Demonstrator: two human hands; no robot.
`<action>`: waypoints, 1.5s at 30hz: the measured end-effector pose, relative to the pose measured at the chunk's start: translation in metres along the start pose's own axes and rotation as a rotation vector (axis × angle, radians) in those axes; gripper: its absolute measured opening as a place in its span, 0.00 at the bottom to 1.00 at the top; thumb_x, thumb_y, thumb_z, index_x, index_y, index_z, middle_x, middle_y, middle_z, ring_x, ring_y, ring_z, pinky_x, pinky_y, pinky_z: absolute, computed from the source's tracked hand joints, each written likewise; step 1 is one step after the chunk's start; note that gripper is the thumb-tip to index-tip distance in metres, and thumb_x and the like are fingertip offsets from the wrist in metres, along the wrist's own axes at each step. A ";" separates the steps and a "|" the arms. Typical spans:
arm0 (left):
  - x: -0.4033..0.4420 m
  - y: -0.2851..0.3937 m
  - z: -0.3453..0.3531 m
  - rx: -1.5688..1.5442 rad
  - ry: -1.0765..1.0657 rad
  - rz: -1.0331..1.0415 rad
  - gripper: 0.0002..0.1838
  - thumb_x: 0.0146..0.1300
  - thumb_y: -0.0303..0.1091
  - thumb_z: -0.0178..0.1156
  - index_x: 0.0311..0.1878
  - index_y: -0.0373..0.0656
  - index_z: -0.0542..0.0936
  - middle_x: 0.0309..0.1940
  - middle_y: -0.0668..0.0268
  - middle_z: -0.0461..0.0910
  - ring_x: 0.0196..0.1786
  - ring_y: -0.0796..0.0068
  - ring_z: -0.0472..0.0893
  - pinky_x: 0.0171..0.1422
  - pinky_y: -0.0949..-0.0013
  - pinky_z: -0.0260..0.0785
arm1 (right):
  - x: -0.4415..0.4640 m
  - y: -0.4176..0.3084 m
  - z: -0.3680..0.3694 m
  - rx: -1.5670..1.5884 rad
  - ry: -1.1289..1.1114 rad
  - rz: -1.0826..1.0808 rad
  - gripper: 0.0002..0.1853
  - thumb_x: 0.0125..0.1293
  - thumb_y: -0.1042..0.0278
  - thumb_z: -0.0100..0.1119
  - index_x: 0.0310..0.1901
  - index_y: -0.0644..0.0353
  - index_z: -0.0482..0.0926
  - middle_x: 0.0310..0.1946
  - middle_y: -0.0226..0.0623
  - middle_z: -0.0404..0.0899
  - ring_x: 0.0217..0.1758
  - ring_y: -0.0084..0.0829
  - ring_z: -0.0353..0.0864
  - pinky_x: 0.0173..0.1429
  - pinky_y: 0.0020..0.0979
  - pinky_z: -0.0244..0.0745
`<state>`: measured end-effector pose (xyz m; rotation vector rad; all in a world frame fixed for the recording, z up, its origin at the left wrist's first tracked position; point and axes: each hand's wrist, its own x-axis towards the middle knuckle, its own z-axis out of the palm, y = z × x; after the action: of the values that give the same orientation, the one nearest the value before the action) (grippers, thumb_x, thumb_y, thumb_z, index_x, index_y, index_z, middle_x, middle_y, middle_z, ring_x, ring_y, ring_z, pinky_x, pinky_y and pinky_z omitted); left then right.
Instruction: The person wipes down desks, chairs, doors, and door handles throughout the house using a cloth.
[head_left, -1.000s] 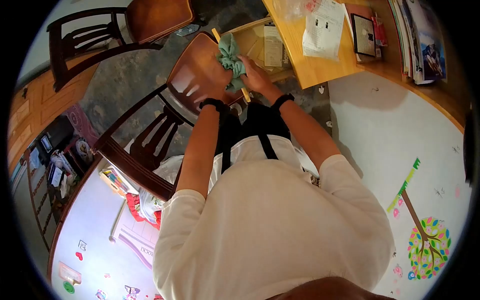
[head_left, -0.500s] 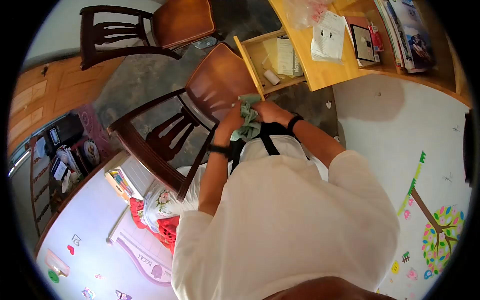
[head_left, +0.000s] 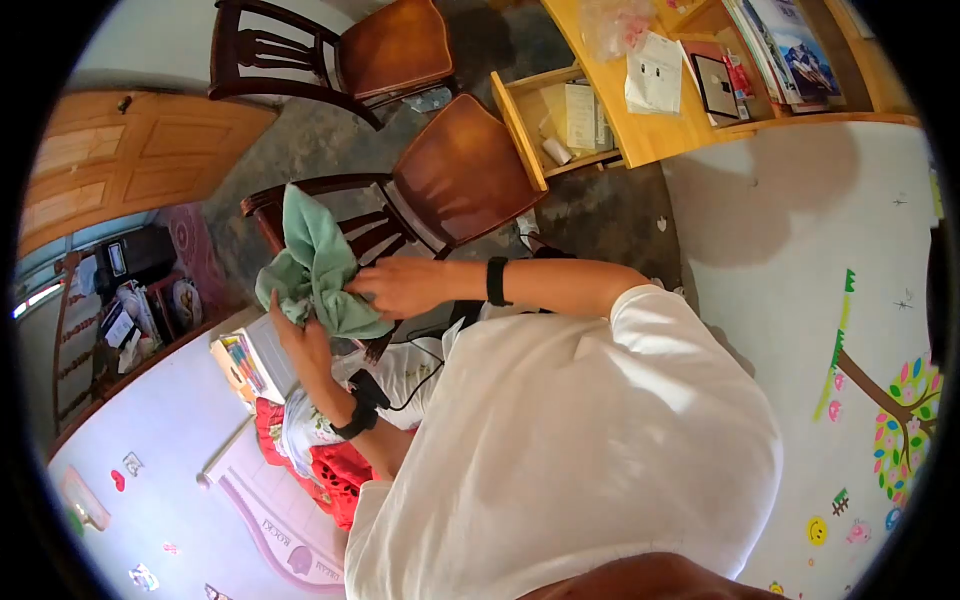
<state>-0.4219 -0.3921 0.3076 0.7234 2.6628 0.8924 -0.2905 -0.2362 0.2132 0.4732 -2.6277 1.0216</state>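
A crumpled green cloth point(head_left: 318, 262) is spread between my two hands, in front of the near chair's backrest. My left hand point(head_left: 303, 340) grips its lower left part, the fingers partly covered by folds. From the right, my right hand point(head_left: 400, 285) reaches across and pinches the cloth's right side. Directly behind the cloth is a dark wooden chair point(head_left: 465, 175) with a brown seat. Both of my wrists wear black bands, and a thin black cable runs from the left one.
A yellow desk point(head_left: 645, 135) has an open drawer point(head_left: 520, 130) with papers and a white roll inside. A second chair point(head_left: 395, 50) stands farther back. On the left are a bed headboard point(head_left: 265, 520), red bedding point(head_left: 345, 480) and a box of books point(head_left: 245, 365).
Both hands have moved left with the cloth, from beside the drawer to the near chair's backrest. The cloth was bunched up and is now more spread out.
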 end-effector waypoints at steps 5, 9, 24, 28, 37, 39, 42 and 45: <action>-0.014 -0.044 0.020 0.023 -0.245 -0.312 0.36 0.72 0.47 0.54 0.74 0.36 0.55 0.66 0.40 0.67 0.69 0.46 0.68 0.70 0.58 0.61 | -0.012 -0.023 0.038 -0.070 -0.006 -0.180 0.11 0.60 0.59 0.57 0.31 0.58 0.82 0.51 0.41 0.76 0.58 0.40 0.73 0.64 0.42 0.65; -0.015 -0.044 0.042 -0.023 -0.215 -0.209 0.42 0.72 0.49 0.54 0.75 0.30 0.48 0.74 0.41 0.53 0.78 0.54 0.54 0.77 0.62 0.48 | -0.015 -0.021 0.037 -0.048 -0.151 -0.177 0.11 0.62 0.59 0.55 0.29 0.54 0.81 0.46 0.35 0.77 0.59 0.37 0.71 0.64 0.41 0.64; 0.045 -0.112 0.009 -0.186 -0.396 -0.534 0.46 0.69 0.71 0.35 0.62 0.32 0.73 0.52 0.51 0.78 0.53 0.59 0.77 0.61 0.64 0.66 | 0.068 0.018 0.054 -0.065 -0.218 -0.014 0.15 0.60 0.61 0.57 0.46 0.58 0.80 0.52 0.44 0.76 0.56 0.39 0.76 0.54 0.42 0.74; 0.001 -0.133 0.004 -0.286 -0.535 -0.613 0.51 0.65 0.78 0.28 0.60 0.35 0.75 0.50 0.55 0.79 0.50 0.62 0.79 0.56 0.60 0.72 | 0.052 0.004 0.072 -0.060 -0.143 -0.190 0.14 0.59 0.61 0.56 0.44 0.56 0.80 0.48 0.41 0.77 0.54 0.40 0.77 0.50 0.43 0.76; 0.040 -0.139 0.035 -0.448 -0.321 -0.530 0.49 0.66 0.76 0.31 0.58 0.34 0.75 0.43 0.60 0.81 0.43 0.68 0.82 0.44 0.65 0.76 | 0.091 0.038 0.069 -0.150 -0.255 -0.008 0.10 0.55 0.63 0.60 0.39 0.51 0.82 0.45 0.36 0.77 0.46 0.41 0.82 0.44 0.47 0.79; 0.064 -0.142 0.039 -0.417 -0.287 -0.502 0.48 0.67 0.75 0.32 0.58 0.35 0.75 0.41 0.60 0.81 0.42 0.69 0.82 0.43 0.65 0.76 | 0.102 0.046 0.070 -0.212 -0.140 0.052 0.09 0.54 0.63 0.62 0.38 0.50 0.82 0.49 0.34 0.77 0.46 0.41 0.83 0.40 0.46 0.80; 0.094 -0.161 0.041 -0.539 -0.311 -0.424 0.46 0.68 0.74 0.32 0.59 0.36 0.74 0.42 0.62 0.81 0.42 0.69 0.82 0.42 0.66 0.76 | 0.126 0.054 0.072 -0.182 -0.091 0.124 0.09 0.54 0.63 0.63 0.38 0.49 0.82 0.49 0.33 0.77 0.44 0.42 0.84 0.40 0.46 0.80; 0.120 -0.212 0.044 -0.385 -0.459 -0.277 0.28 0.73 0.56 0.47 0.66 0.46 0.69 0.57 0.62 0.76 0.56 0.65 0.78 0.54 0.58 0.75 | 0.144 0.049 0.076 -0.231 -0.067 0.213 0.10 0.53 0.63 0.63 0.39 0.48 0.82 0.49 0.32 0.77 0.39 0.42 0.85 0.39 0.46 0.80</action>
<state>-0.5875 -0.4535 0.1348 0.3944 2.0443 0.9804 -0.4514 -0.2833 0.1842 0.1803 -2.8576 0.7554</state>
